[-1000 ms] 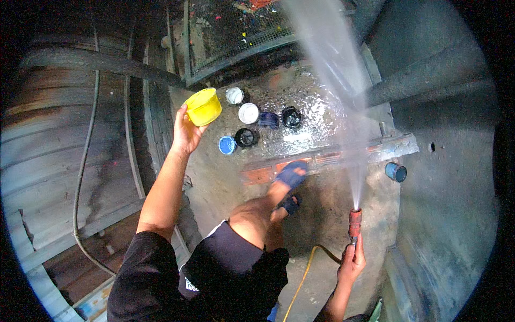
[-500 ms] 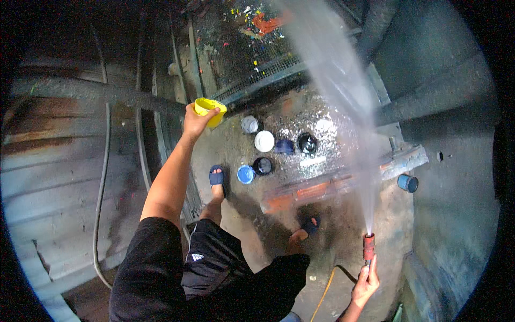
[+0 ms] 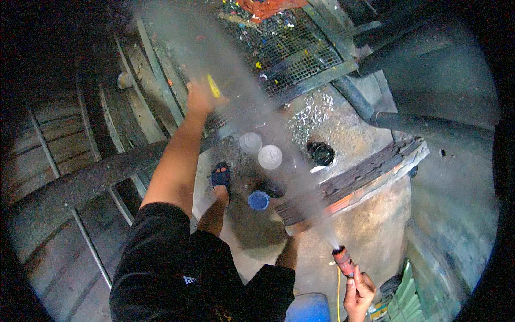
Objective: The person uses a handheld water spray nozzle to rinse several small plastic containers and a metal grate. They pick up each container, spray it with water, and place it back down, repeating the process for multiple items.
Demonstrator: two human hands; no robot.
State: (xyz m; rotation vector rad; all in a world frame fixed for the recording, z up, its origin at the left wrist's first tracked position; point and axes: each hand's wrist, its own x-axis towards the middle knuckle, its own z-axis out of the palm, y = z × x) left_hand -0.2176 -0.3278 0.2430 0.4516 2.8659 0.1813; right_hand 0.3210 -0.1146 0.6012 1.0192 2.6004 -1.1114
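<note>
My right hand (image 3: 360, 291) is closed around a red hose nozzle (image 3: 345, 261), and a wide cone of water (image 3: 257, 107) sprays from it up and to the left. At the far left, my left hand (image 3: 199, 99) grips a yellow cup (image 3: 213, 86), tilted and half veiled by the spray. Below that hand, several small tubs stand on the wet floor: a grey one (image 3: 250, 143), a white one (image 3: 270, 156), a blue one (image 3: 258, 200) and a black one (image 3: 322, 154). Another dark tub (image 3: 275, 188) is blurred behind the water.
A metal grating (image 3: 292, 51) with paint flecks and an orange-red heap (image 3: 271, 7) lies at the top. A paint-crusted beam (image 3: 365, 180) crosses the floor. Pipes run at right (image 3: 434, 124) and left (image 3: 102, 166). A yellow hose (image 3: 338, 292) and a blue drum (image 3: 308, 308) are near me.
The nozzle has tilted left, swinging the water stream onto the yellow cup. My left hand still holds the cup, now turned more edge-on. The view has shifted, showing more of the grating.
</note>
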